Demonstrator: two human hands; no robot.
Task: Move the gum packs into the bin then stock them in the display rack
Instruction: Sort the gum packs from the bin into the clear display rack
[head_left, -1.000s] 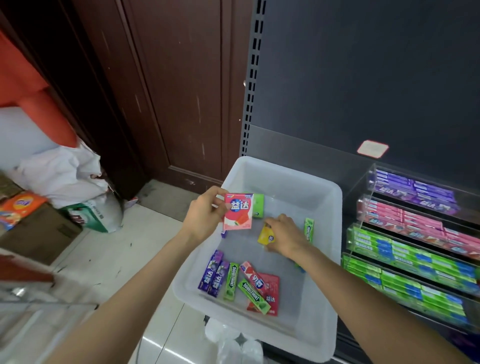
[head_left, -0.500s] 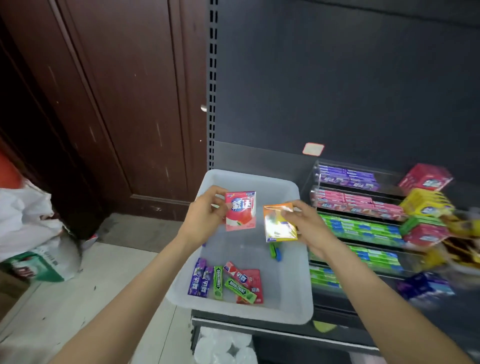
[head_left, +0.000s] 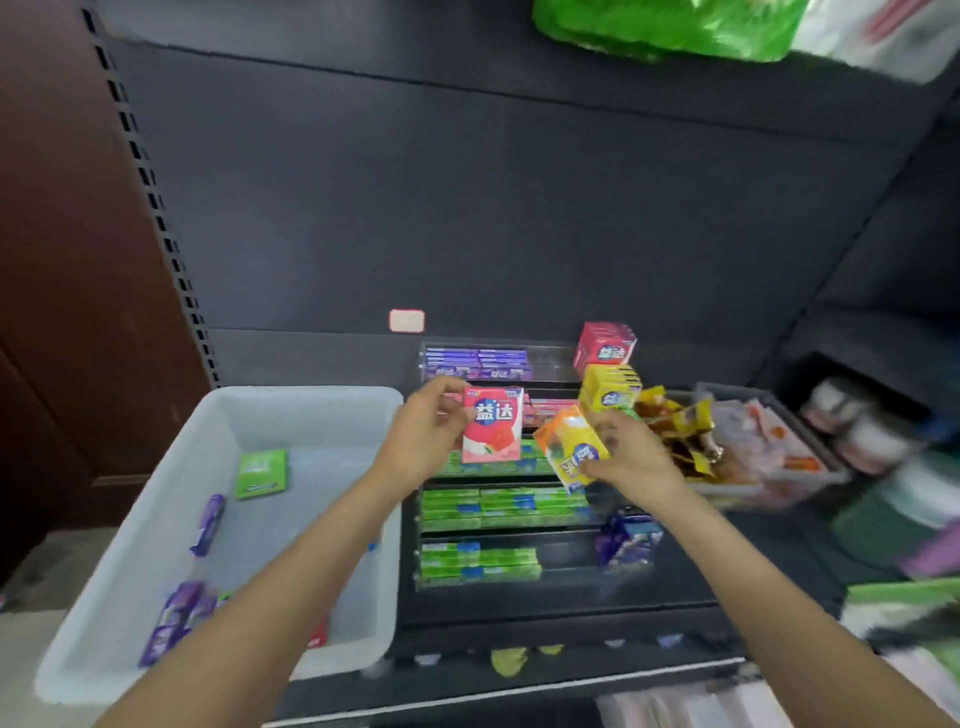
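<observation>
A dark shelving unit (head_left: 467, 208) fills the far wall, its perforated upright running down the left side. On its shelf, at the left, sits a white plastic bin (head_left: 291, 410). Right of the bin stands a clear tiered display rack (head_left: 519, 530), with purple packs on its top tier, pink ones below that, and green packs on the lower tiers. A grey tray (head_left: 769, 483) of blurred snack packets lies further right.

Stacked at the rack's right end are a red box (head_left: 605, 345) and, just under it, a yellow box (head_left: 610, 389).

Inside the bin lie a green gum pack (head_left: 261, 473) toward the far side, a purple stick pack (head_left: 208, 522) nearer the left wall, and more purple packs (head_left: 174, 621) at the near left corner, partly hidden by the person's left forearm.

Both hands are raised in front of the rack's upper tiers. The left hand (head_left: 421, 441) has its grip closed round the left edge of a pink gum pack (head_left: 492, 431), held upright with its face toward the viewer. The right hand (head_left: 631, 454) pinches a yellow-orange gum pack (head_left: 569, 449), tilted, just right of the pink one; the two packs look close but I cannot tell whether they touch.
</observation>
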